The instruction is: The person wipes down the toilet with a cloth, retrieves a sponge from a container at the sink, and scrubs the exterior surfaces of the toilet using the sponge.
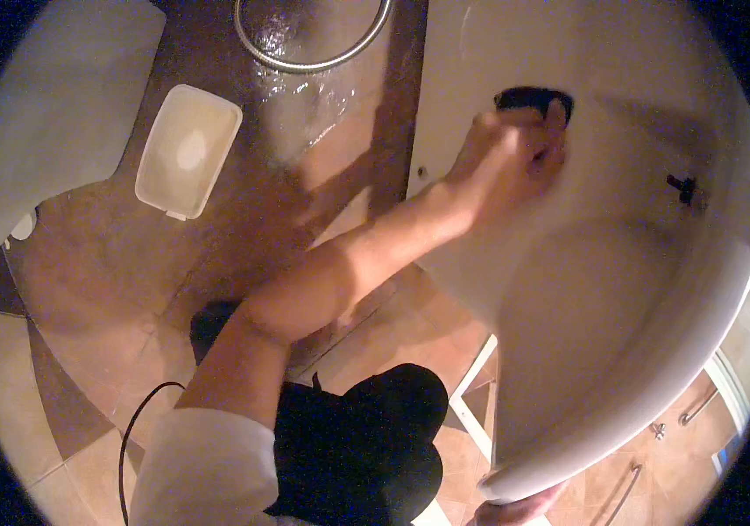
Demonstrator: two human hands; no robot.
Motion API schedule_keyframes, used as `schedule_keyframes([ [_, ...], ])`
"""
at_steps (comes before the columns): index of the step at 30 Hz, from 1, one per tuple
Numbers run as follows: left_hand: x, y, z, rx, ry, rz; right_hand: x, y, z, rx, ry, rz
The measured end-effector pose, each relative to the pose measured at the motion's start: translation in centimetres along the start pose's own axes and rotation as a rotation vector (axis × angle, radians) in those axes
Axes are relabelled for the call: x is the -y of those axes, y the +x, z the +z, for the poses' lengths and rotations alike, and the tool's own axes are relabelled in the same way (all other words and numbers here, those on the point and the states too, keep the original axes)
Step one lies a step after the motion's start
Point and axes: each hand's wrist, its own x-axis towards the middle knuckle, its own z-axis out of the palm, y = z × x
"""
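My left hand (520,153) is closed on a small dark pad (533,95), pressing it against the inner wall of a white tub-like fixture (585,351). The pad looks like a sponge, but its kind is not clear, and my fingers hide part of it. The left arm reaches across from the lower left in a white sleeve. At the bottom edge of view, my right hand (520,508) grips the near end of the fixture's curved rim. Only part of that hand shows. A small black fitting (683,189) sits on the fixture's far wall.
A white plastic tub (188,151) with whitish contents stands on the wet brown floor (208,237). A metal shower hose (314,67) loops at the top. A black cable (125,447) runs at lower left, beside my dark clothing (366,438).
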Motion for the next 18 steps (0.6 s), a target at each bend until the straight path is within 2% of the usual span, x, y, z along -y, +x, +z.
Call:
schedule_keyframes([
  [2, 0.2, 0.5, 0.0, -0.079, -0.071, -0.012, -0.4, 6.3, 3.9, 0.019, 0.150, -0.430],
  [3, 0.0, 0.3, -0.2, -0.075, -0.069, 0.000, -0.3, 5.5, 2.2, 0.011, 0.143, -0.423],
  [4, -0.7, -0.5, -0.5, -0.001, -0.075, 0.032, -0.2, 3.8, -1.2, 0.264, 0.234, -0.161],
  [5, -1.7, -1.2, -0.6, 0.073, -0.085, 0.054, -0.4, 2.9, -2.0, 0.336, 0.253, -0.104],
  [7, -2.1, -0.1, -0.1, 0.063, -0.066, 0.080, -0.6, 2.0, -1.3, 0.347, 0.262, -0.107],
  [9, -0.9, 1.3, 0.3, 0.082, 0.037, 0.020, -0.6, 2.2, -1.1, 0.361, 0.272, -0.103],
  [13, -0.4, 0.8, -0.6, 0.110, -0.036, -0.058, -0.3, 3.2, 0.0, 0.382, 0.297, -0.129],
  [14, -1.1, -1.1, -0.2, 0.111, -0.011, 0.003, -0.3, 3.5, 0.5, 0.378, 0.295, -0.150],
  [15, -2.2, -2.0, -0.7, 0.093, -0.122, 0.045, -0.7, 2.9, -0.2, 0.369, 0.309, -0.164],
  [18, -1.9, -1.3, 0.3, 0.076, -0.129, 0.027, -1.5, 1.2, -1.3, 0.335, 0.307, -0.179],
])
